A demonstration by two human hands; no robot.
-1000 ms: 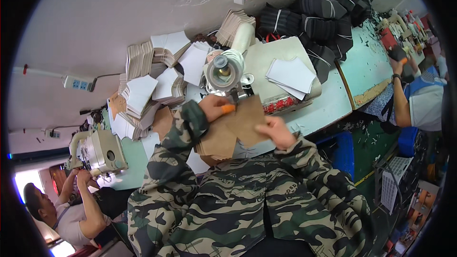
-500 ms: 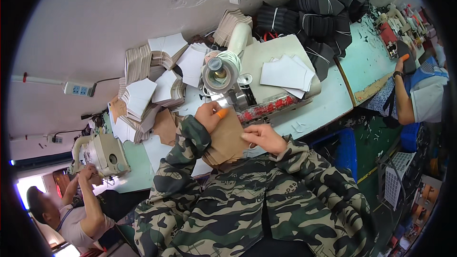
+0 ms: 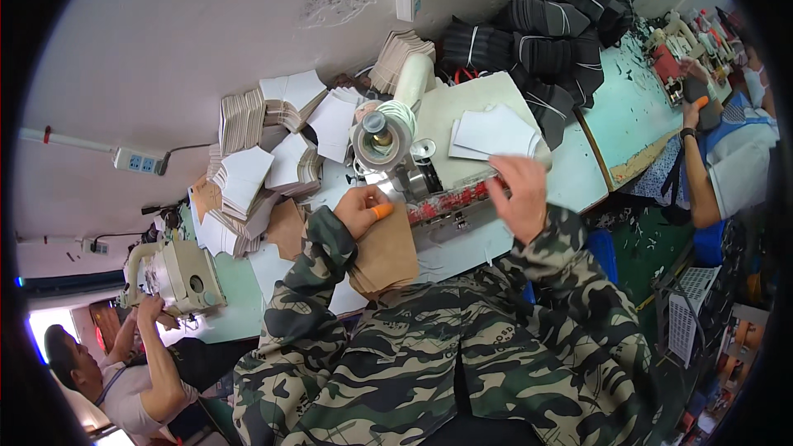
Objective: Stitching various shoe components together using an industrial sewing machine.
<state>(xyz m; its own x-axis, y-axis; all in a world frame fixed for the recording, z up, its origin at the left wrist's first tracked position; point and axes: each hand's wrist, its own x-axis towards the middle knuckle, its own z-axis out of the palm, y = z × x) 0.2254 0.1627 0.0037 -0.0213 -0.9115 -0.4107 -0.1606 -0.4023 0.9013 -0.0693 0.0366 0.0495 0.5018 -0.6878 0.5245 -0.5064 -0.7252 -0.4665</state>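
Note:
A small stack of flat brown cut pieces (image 3: 386, 252) lies at the table's front edge against my jacket. My left hand (image 3: 363, 211), with an orange cover on one finger, is closed on the stack's far left edge, close to the metal working head of a machine (image 3: 384, 144). Over the front edge of the machine's bed reaches my right hand (image 3: 522, 198), fingers apart and holding nothing. Its fingertips are near several white cut pieces (image 3: 496, 132) lying on the bed; whether they touch them I cannot tell.
Bundles of white and beige pieces (image 3: 241, 177) stand left of the machine. Tied black bundles (image 3: 545, 56) are piled behind on the right. A co-worker (image 3: 124, 380) works at another machine (image 3: 186, 272) on the left; another person's arm (image 3: 700, 173) shows at right. A blue bin (image 3: 601, 256) sits below the table.
My right hand has let go of the brown pieces' right edge and moved right and up toward the white pieces. My left hand stays on the brown stack.

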